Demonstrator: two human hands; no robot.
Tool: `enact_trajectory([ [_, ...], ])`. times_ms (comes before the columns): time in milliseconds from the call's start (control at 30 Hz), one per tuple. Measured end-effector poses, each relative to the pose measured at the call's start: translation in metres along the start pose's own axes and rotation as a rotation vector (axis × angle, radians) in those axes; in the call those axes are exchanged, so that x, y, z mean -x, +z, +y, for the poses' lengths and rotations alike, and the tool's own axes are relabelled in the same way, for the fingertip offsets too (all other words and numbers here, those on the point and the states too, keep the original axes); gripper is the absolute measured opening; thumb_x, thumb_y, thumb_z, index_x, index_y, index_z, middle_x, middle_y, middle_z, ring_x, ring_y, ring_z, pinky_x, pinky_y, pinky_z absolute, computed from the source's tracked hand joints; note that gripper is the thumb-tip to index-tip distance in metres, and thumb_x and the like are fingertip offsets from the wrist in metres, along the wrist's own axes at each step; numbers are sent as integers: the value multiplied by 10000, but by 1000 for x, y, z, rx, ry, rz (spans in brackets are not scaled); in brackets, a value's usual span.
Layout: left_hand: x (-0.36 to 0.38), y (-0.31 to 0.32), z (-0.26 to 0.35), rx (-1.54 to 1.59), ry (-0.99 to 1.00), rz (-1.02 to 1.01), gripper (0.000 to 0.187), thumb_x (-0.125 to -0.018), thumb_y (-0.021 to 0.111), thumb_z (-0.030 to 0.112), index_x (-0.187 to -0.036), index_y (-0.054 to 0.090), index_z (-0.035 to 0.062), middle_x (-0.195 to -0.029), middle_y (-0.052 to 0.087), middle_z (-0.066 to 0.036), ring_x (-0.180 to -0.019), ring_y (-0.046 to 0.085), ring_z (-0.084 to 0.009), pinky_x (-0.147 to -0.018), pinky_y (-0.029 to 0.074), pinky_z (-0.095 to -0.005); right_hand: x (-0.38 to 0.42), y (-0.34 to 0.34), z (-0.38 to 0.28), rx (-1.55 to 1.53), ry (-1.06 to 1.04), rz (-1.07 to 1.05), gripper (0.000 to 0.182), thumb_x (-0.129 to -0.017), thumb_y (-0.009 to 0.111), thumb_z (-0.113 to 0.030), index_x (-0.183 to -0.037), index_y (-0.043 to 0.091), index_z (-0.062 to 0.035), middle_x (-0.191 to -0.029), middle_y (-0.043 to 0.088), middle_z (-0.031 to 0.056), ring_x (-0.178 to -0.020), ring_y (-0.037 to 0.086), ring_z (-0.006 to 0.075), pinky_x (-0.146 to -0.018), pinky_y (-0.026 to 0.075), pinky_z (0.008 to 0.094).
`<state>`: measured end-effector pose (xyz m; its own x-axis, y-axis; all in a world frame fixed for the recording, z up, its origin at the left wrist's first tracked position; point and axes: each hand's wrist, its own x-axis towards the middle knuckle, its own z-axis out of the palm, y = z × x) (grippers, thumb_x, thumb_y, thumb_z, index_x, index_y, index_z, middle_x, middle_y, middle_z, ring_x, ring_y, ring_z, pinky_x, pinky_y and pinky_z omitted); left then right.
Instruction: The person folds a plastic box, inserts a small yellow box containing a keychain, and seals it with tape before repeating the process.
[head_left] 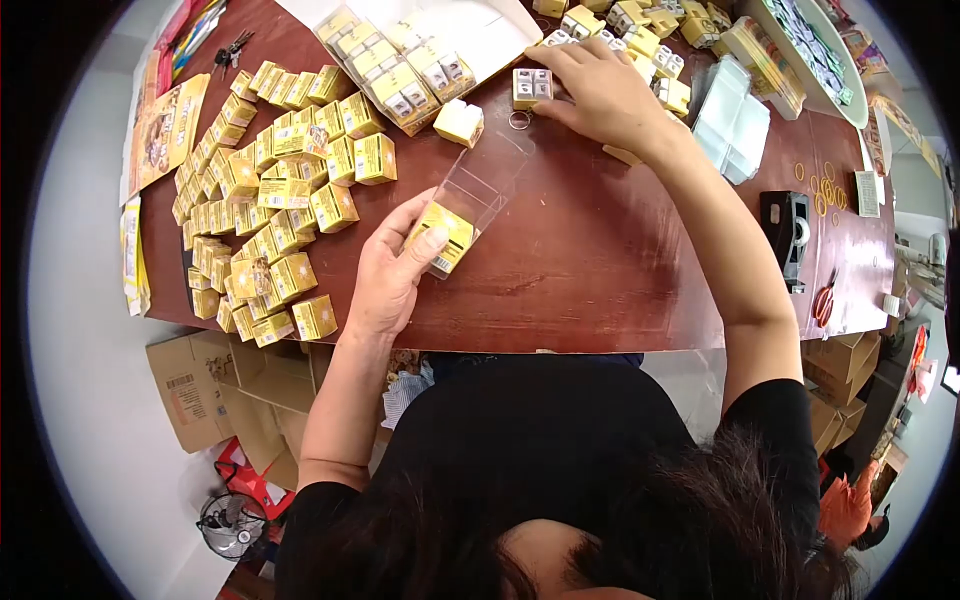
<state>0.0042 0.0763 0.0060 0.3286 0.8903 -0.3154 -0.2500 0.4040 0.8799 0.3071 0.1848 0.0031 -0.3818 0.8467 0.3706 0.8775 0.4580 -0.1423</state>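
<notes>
My left hand (392, 262) grips a clear plastic tray (478, 192) with a yellow box (447, 236) in its near end, thumb on top. The tray's far part holds nothing. Over the back of the table, my right hand (600, 92) reaches with bent fingers beside a small box with a windowed top (532, 88); whether its fingertips grip anything is hidden. A metal ring (519, 120) lies just below that box. Another yellow and white box (459, 122) sits between the tray and a carton of boxes (395, 70).
Many yellow boxes (285, 190) cover the table's left side. On the right are clear plastic trays (730, 120), a black tape dispenser (785, 235), rubber bands (826, 190), red-handled scissors (824, 304) and a green-rimmed tub (850, 95). Keys (232, 50) lie at the back left.
</notes>
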Motion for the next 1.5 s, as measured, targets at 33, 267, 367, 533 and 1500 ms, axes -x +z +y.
enact_trajectory([
  [33, -1, -2, -3, 17, -24, -25, 595, -961, 705, 151, -1459, 445, -44, -1387, 581, -133, -1229, 590, -186, -1073, 468, -335, -4, 7, 3, 3, 1, 3, 452, -876, 751, -315, -1267, 652, -112, -1174, 707, 76, -1155, 611, 316, -961, 502, 446],
  [267, -1, 3, -7, -84, 20, 52, 439, -912, 739, 48, -1280, 507, -3, -1207, 623, -80, -1114, 602, -134, -1002, 490, -301, -6, -41, -20, -57, 21, -2, 486, -817, 797, -381, -1164, 648, -74, -1086, 704, 113, -1056, 646, 298, -908, 502, 430],
  [367, -5, 17, -5, -102, -28, 2, 425, -903, 751, 36, -1246, 502, 7, -1181, 623, -83, -1061, 618, -127, -954, 514, -288, 3, -80, -46, -22, 7, 65, 483, -808, 812, -316, -1190, 659, -63, -1019, 696, 117, -1046, 633, 320, -934, 501, 443],
  [533, -6, 41, 5, -29, -61, -109, 482, -903, 766, 60, -1285, 476, 8, -1173, 625, -102, -1049, 627, -127, -923, 532, -285, 19, -110, -56, -526, 166, -230, 428, -861, 817, -309, -1131, 660, -15, -957, 701, 97, -906, 679, 230, -817, 539, 358],
  [1500, 68, 71, -56, -392, 409, -411, 599, -875, 787, 90, -1390, 483, 89, -1267, 532, -76, -1148, 604, -193, -989, 527, -357, 201, -74, -142, -1381, 429, 146, 470, -913, 768, -74, -1298, 501, -40, -1365, 545, 132, -1104, 649, 189, -957, 561, 352],
])
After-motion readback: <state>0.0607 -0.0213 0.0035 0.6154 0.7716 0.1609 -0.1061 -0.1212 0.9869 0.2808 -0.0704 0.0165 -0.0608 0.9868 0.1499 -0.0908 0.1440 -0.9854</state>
